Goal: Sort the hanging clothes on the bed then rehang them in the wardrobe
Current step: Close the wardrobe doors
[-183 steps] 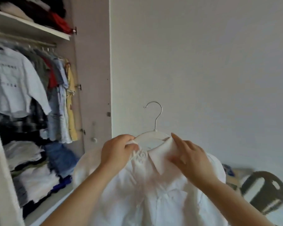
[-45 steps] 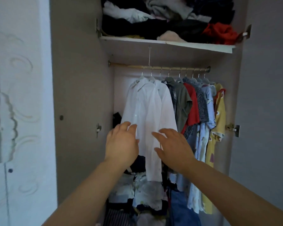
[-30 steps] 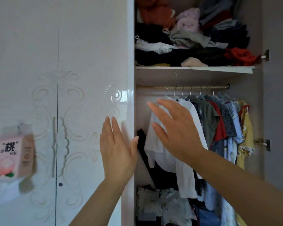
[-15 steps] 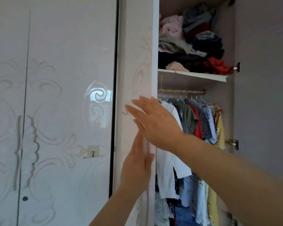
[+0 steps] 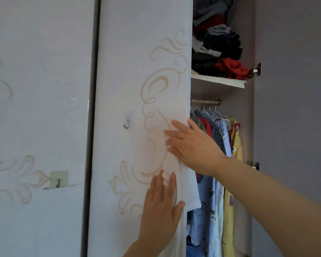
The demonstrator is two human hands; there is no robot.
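At 3 o'clock of both hands, clothes (image 5: 217, 145) are hanging on the rail (image 5: 205, 102), a white shirt (image 5: 192, 191) peeking past the door (image 5: 137, 71) edge, which is running 12 to 6. Both the left hand (image 5: 161, 206) and right hand (image 5: 191, 145) are pressing flat, fingers (image 5: 175, 135) straight, gripping nothing; the right is nearer.

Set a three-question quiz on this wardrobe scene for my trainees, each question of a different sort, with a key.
1. True or false: the left hand holds a hanger.
2. What colour is the garment hanging farthest right on the rail? A red, B yellow, C black.
3. Fill in: the crumpled red garment lies on the ___ above the rail.

Key
1. False: it lies flat on the wardrobe door.
2. B.
3. shelf.
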